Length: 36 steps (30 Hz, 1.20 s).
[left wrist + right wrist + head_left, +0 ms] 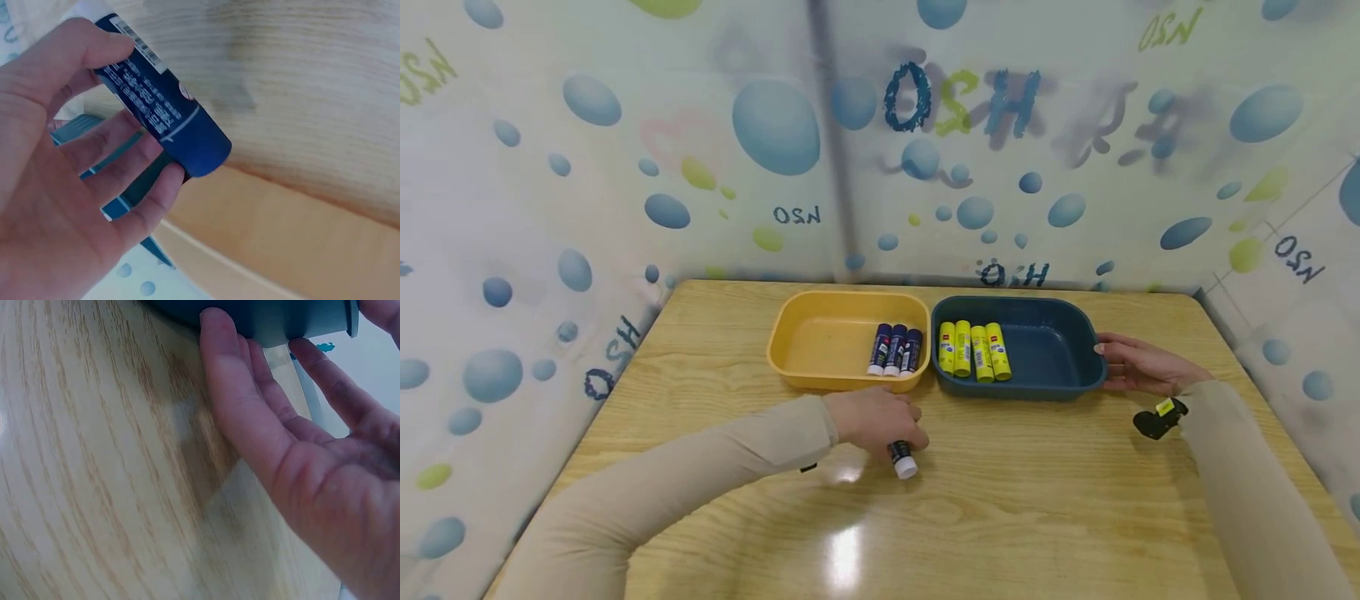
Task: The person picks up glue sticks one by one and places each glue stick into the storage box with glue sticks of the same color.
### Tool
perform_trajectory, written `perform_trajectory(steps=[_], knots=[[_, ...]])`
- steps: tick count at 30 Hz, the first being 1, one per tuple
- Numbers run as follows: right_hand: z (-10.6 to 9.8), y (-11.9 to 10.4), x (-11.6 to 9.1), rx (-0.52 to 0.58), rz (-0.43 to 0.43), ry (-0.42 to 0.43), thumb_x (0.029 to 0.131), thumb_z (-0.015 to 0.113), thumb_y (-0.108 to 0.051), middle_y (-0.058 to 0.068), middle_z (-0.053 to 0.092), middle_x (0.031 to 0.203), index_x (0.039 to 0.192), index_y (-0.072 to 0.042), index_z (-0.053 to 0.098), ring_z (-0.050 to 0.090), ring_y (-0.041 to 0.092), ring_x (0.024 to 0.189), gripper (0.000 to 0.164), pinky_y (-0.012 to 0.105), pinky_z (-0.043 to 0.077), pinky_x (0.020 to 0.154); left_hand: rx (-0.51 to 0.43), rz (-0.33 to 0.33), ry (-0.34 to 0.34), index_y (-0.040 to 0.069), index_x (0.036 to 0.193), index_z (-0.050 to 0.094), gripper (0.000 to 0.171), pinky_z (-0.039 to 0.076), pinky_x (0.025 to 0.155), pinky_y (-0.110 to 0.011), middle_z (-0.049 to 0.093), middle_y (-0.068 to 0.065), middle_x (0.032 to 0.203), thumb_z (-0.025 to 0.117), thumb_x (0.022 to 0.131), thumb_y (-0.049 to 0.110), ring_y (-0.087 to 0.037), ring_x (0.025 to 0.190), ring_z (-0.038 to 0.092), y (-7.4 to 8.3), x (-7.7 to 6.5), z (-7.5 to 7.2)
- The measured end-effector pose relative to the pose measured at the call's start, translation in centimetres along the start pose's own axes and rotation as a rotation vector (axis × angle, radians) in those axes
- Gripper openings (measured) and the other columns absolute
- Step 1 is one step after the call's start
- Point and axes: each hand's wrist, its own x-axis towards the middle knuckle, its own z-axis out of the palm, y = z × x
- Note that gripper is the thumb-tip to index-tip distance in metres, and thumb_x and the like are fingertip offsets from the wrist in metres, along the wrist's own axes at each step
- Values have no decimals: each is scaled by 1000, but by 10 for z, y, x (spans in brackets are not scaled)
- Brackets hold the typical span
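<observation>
My left hand (876,421), just in front of the yellow bin (805,382), grips a dark blue glue stick (901,454) whose white end points towards me. In the left wrist view, the thumb lies along this glue stick (153,94) and fingertips support it near its blue cap. Three similar glue sticks (893,350) lie at the right of the yellow bin. My right hand (1146,365) holds the right end of the dark blue bin (1052,387), thumb at the rim. Several yellow glue sticks (962,348) lie in that bin's left part.
Both bins stand side by side near the back of the wooden table (1000,508). A patterned curtain (880,192) hangs behind and at the sides. A small black device (1157,419) sits by my right wrist.
</observation>
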Motion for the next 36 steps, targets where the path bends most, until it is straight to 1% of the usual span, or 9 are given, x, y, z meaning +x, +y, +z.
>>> perform_trajectory(steps=[7,10,12,17,21,26,28,33,36], knots=[[1,0,1,-9,2,6,104,42,-15,2,62,113,148,-2,4,63,20,102,60,41,51,90,-1,28,-14,28,100,64,28,42,71,-27,53,10,91,80,79,21,-9,84,49,-1,-5,-9],[0,0,1,0,-2,-1,104,42,-15,3,62,113,148,-1,4,63,20,102,60,41,51,90,-16,20,-15,28,98,63,28,45,75,-30,51,10,89,80,78,19,-8,82,49,-1,-8,-15],[-1,0,0,8,-7,-10,104,41,-15,3,62,113,147,-4,9,63,20,103,55,41,51,90,-20,12,-13,29,99,63,29,46,80,-34,51,10,89,80,78,19,-9,82,49,0,-10,-18],[-4,2,1,13,-11,-29,104,41,-15,2,63,114,140,-12,24,63,20,103,39,40,51,90,43,5,11,30,102,64,30,47,81,-37,54,9,94,79,78,21,-11,86,50,2,-16,-28],[-4,4,2,9,-6,-20,105,41,-15,2,63,114,142,-12,21,63,20,104,42,40,51,90,129,-22,42,29,105,65,30,48,78,-36,59,6,102,76,79,20,-15,91,52,-2,-23,-38],[-2,4,1,-17,1,8,104,41,-17,1,62,113,147,-6,11,63,19,103,53,41,51,90,222,-46,102,27,109,67,32,49,73,-34,62,2,102,73,80,16,-19,89,56,-16,-31,-46],[-2,3,1,-16,1,8,104,41,-17,1,63,113,146,-7,15,63,19,103,50,41,52,90,234,-60,113,27,110,67,31,49,73,-33,63,1,100,73,81,16,-20,87,57,-23,-33,-47],[-3,3,1,19,-5,-12,104,41,-15,3,63,114,136,-17,30,63,21,104,33,41,51,90,186,-110,101,25,118,68,36,50,79,-36,65,-1,106,75,84,16,-22,88,56,-42,-36,-44],[-2,2,0,16,-5,-20,104,42,-16,2,62,114,144,-13,22,63,20,104,45,42,51,91,155,-125,97,22,115,69,37,51,78,-38,64,-2,103,74,81,9,-22,87,57,-55,-37,-40]])
